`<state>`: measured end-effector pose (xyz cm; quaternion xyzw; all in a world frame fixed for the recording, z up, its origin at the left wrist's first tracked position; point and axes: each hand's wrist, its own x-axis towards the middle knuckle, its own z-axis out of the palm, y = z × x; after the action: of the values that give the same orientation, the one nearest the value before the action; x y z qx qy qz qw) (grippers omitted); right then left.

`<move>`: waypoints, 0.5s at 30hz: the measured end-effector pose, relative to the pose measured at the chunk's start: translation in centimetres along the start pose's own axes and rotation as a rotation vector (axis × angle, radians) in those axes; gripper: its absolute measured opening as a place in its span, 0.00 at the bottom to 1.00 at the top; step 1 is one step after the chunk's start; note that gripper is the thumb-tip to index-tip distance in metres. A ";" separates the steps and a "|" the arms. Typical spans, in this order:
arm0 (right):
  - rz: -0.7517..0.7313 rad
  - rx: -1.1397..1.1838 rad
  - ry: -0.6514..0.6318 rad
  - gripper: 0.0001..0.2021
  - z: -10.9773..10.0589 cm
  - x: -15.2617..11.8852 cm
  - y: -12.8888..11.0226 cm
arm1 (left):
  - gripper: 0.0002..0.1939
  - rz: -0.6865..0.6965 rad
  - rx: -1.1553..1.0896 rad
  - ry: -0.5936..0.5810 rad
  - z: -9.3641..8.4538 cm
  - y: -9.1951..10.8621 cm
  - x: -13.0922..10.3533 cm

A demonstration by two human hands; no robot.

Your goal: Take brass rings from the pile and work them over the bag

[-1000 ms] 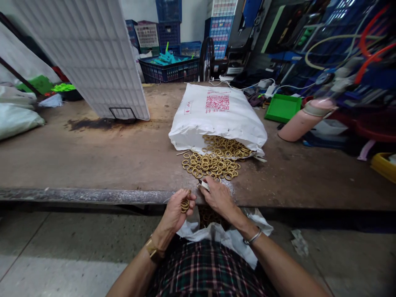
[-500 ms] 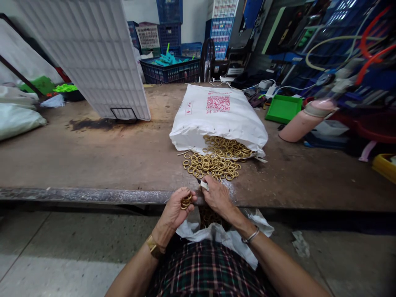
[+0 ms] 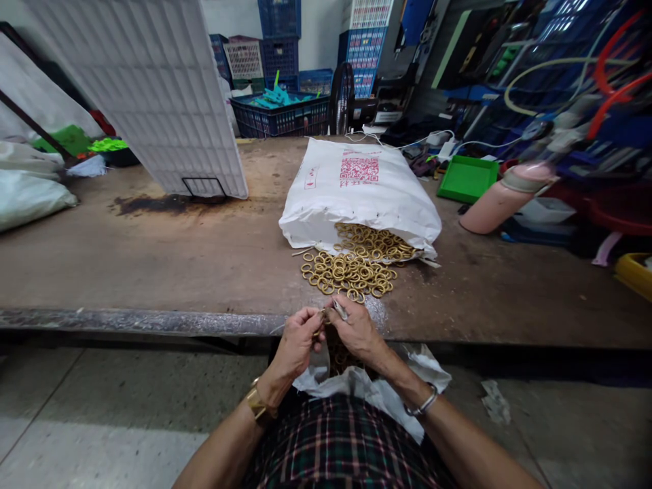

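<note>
My left hand point(image 3: 298, 343) is closed at the table's front edge, its fingers pinching gold-coloured rings point(image 3: 326, 315), mostly hidden by the fingertips. Against it, thumb to thumb, works my right hand point(image 3: 359, 331), closed on a small pale-handled tool point(image 3: 340, 310), perhaps a knife; its tip is hidden. Just beyond both hands lies a loose pile of gold rings point(image 3: 349, 272). They spill from the mouth of a white woven sack point(image 3: 326, 197) with red print. Below the hands, an open white bag point(image 3: 333, 387) on the lap holds more rings.
A white ribbed panel point(image 3: 153, 102) stands on the table point(image 3: 127, 272) at left. To the right are a pink bottle point(image 3: 492, 204) and a green tray point(image 3: 467, 178). A dark crate point(image 3: 280, 119) of teal pieces and a fan point(image 3: 342, 98) stand behind.
My hands have come together at the rings. The right hand has drawn slightly back from the pile, and the left has turned inward, hiding the rings more.
</note>
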<state>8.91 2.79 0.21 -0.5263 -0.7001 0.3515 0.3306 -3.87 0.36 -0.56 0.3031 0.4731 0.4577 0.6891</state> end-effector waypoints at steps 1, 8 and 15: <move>0.043 0.033 -0.002 0.09 0.0 0.0 0.0 | 0.17 0.037 0.041 0.018 0.0 0.0 0.0; 0.371 0.478 -0.185 0.16 0.5 -0.3 0.1 | 0.15 0.213 0.289 0.080 0.2 0.0 -0.2; 0.319 0.423 -0.075 0.12 0.6 0.0 0.1 | 0.18 0.040 0.087 -0.026 0.0 0.1 -0.5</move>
<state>8.46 2.69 -0.20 -0.5359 -0.5309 0.5569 0.3476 -3.93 -0.10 -0.31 0.3484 0.4774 0.4463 0.6720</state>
